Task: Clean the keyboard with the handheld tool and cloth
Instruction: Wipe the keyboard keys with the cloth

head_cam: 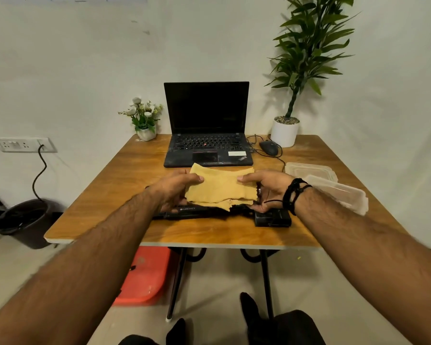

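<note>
Wooden folding table (125, 175) against a white wall, head view looking down. Both hands are up over the near edge holding a yellow cloth (220, 186) stretched between them: left hand (176, 189) pinches its left side with thumb on top, right hand (265, 189) pinches the right side the same way. The cloth has a ragged bottom edge and looks doubled over.

The black Zebronics keyboard (184, 212) lies right under the cloth on the near part of the table, mostly hidden by cloth and hands. A small black boxy device (273, 218) sits touching or just beside its right end; probably the handheld tool, can't confirm.

Step, as I read it: readying the cloth for a wipe. Fold it flat to a pad, tuck the frayed edge inward so threads don't snag keycaps, steady the keyboard with one hand, wipe along the rows.

Around: open laptop (207, 135) behind, wired mouse (269, 148) with its cable trailing towards the right hand, stacked clear plastic containers (334, 185) near the right wrist, potted plant (285, 133), flower pot (146, 133). Containers and cable are the snag risks on the right.
</note>
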